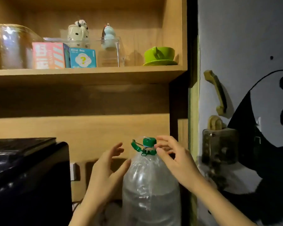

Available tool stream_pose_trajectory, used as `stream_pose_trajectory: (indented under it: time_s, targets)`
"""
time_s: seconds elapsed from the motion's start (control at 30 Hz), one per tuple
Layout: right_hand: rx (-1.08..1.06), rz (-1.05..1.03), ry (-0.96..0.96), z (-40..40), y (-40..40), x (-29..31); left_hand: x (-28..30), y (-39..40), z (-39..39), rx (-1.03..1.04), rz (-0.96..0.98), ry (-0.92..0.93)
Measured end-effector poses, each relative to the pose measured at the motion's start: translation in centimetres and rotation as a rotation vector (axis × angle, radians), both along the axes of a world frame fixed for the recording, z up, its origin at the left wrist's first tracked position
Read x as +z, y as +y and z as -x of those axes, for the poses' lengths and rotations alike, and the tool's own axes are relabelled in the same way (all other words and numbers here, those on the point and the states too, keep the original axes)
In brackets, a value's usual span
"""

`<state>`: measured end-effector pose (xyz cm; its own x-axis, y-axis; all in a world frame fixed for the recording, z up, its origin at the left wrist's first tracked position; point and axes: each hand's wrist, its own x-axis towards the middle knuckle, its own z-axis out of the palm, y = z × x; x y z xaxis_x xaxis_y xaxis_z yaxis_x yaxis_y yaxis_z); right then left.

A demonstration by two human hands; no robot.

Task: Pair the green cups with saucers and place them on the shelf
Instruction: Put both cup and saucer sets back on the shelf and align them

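A green cup [158, 53] stands on a green saucer [160, 63] at the right end of the wooden shelf [88, 74], its handle turned toward me. Well below the shelf, both my hands hover with nothing in them. My left hand [104, 173] has its fingers spread, just left of a large clear water bottle [150, 190]. My right hand [173, 159] is open beside the bottle's green cap [149, 142], fingertips close to the neck.
On the shelf stand a clear jar [13, 46], a pink box [47, 55], a blue box [82, 57], a spotted mug [78, 32] and a figurine in clear cases [110, 51]. A black appliance [28, 176] sits lower left. A door with a handle [216, 92] is at right.
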<state>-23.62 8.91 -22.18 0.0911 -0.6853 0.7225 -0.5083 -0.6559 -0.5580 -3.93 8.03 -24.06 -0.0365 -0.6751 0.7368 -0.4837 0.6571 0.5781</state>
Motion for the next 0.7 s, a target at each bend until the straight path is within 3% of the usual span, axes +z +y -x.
stream_pose_trajectory:
  time_s: [0.33,0.7]
  targets:
    - [0.096,-0.452,-0.012,-3.5,2.1,-15.2,-15.8,4.5,-4.7,0.092,-0.438,-0.060]
    - [0.074,-0.815,0.104,-8.2,4.1,-29.9,-27.6,9.5,-8.3,0.226,-0.834,-0.014]
